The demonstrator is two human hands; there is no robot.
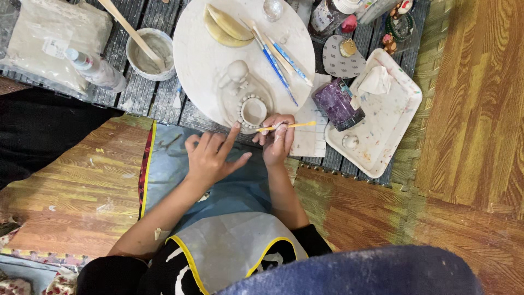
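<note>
Wooden floor, dark slatted mat; round white turntable (191, 49) carries pale clay figure with beaded cup (246, 101), shaped, surface unfinished. Thin yellow-handled tool (292, 125) pinched by right hand (277, 139) beside cup; left hand (210, 158) spread, forefinger raised to turntable rim

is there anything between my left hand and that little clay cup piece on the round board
Nothing visible. The left hand hovers over the blue apron, its index finger pointing up to the edge of the round board just beside the clay cup piece. The right hand, holding a yellow tool, sits to the other side, not between.
</note>
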